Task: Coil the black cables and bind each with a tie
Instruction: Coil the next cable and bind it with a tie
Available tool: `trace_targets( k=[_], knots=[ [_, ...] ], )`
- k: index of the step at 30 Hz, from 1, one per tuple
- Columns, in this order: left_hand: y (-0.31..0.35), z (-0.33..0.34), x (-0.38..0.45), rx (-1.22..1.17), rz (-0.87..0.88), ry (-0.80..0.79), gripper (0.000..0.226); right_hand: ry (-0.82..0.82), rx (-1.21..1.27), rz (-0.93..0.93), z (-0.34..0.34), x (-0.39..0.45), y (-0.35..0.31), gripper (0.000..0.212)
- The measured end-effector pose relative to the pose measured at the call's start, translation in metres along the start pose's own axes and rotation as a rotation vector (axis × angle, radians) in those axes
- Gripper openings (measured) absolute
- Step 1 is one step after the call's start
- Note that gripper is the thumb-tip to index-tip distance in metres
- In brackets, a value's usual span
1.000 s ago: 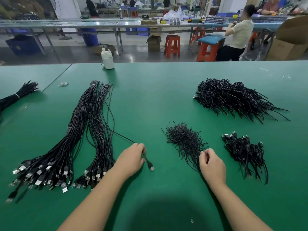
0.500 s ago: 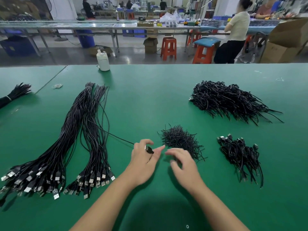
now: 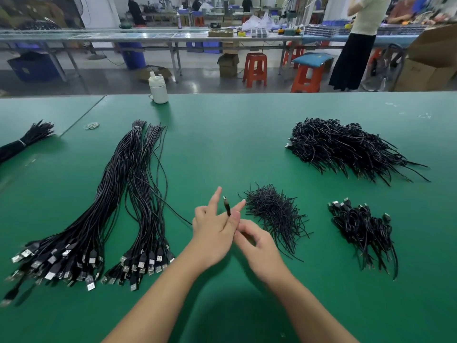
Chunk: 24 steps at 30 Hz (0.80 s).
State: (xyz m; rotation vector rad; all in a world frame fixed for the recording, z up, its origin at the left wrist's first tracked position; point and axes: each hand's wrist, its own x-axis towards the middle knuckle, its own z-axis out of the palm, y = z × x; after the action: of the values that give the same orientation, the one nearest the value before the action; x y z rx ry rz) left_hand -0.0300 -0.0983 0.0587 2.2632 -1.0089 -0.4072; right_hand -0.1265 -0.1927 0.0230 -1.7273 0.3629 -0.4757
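My left hand [image 3: 212, 231] holds one black cable [image 3: 227, 206] above the green table [image 3: 235, 144]; its plug end sticks up between the spread fingers. The strand trails left toward two long bundles of straight cables [image 3: 81, 219] with USB plugs at the near end. My right hand [image 3: 262, 248] touches the left hand from the right, with fingers curled round what looks like the same cable. A heap of short black ties [image 3: 274, 214] lies just right of my hands. A small pile of coiled cables [image 3: 363, 226] lies further right.
A large heap of coiled cables [image 3: 346, 147] sits at the back right. A banded cable bundle [image 3: 27, 139] lies at the far left, with a rubber band [image 3: 91, 125] near the table seam. A white bottle [image 3: 158, 89] stands at the far edge. People work beyond.
My left hand lifted the cable's plug end off the table and spread its fingers. My right hand left the tie heap and came over to meet the left hand.
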Motion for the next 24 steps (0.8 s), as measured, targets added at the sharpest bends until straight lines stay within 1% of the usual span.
trace_targets(
  k=[2,3,6,8,10,12,15,16,17,18,19,20,21,22,23,24],
  knots=[
    [0.003,-0.004,0.000,-0.198,-0.031,-0.053,0.033,-0.041,0.245,0.116,0.005,-0.001,-0.003,0.016],
    [0.004,-0.005,0.000,-0.290,-0.041,-0.084,0.033,-0.055,0.318,0.131,0.008,-0.002,-0.004,0.017],
    [0.006,-0.008,-0.001,-0.459,-0.021,-0.152,0.042,-0.055,0.362,0.091,0.013,-0.004,-0.005,0.016],
    [0.005,-0.008,-0.003,-0.537,-0.022,-0.200,0.042,-0.044,0.356,0.089,0.013,-0.004,-0.006,0.015],
    [0.000,-0.008,-0.005,-0.579,-0.022,-0.213,0.042,-0.037,0.360,0.110,0.011,-0.004,-0.006,0.014],
    [-0.002,-0.010,-0.006,-0.584,0.006,-0.140,0.041,-0.056,0.322,0.138,0.011,-0.003,-0.007,0.021],
    [0.001,-0.017,-0.005,-0.569,0.074,0.066,0.039,-0.113,0.242,0.190,0.014,-0.004,-0.004,0.034],
    [0.004,-0.021,-0.002,-0.614,0.101,0.130,0.039,-0.128,0.224,0.210,0.015,-0.005,-0.001,0.036],
    [0.007,-0.026,0.001,-0.740,0.121,0.184,0.040,-0.143,0.214,0.238,0.016,-0.005,0.003,0.036],
    [0.008,-0.032,0.005,-0.970,0.117,0.204,0.041,-0.158,0.212,0.277,0.015,-0.006,0.007,0.036],
    [0.008,-0.042,0.008,-1.276,0.102,0.175,0.043,-0.166,0.226,0.324,0.014,-0.007,0.011,0.037],
    [0.005,-0.053,0.010,-1.559,0.093,0.080,0.045,-0.160,0.274,0.382,0.011,-0.008,0.015,0.039],
    [0.000,-0.064,0.010,-1.737,0.105,-0.065,0.046,-0.136,0.381,0.455,0.007,-0.008,0.018,0.040],
    [-0.003,-0.073,0.006,-1.751,0.083,-0.251,0.045,-0.096,0.537,0.530,0.002,-0.007,0.021,0.041],
    [-0.007,-0.077,0.003,-1.639,0.081,-0.484,0.045,-0.055,0.696,0.587,-0.002,-0.005,0.024,0.039],
    [-0.013,-0.075,0.000,-1.416,0.066,-0.700,0.046,-0.024,0.818,0.619,-0.007,-0.003,0.025,0.038]
  ],
)
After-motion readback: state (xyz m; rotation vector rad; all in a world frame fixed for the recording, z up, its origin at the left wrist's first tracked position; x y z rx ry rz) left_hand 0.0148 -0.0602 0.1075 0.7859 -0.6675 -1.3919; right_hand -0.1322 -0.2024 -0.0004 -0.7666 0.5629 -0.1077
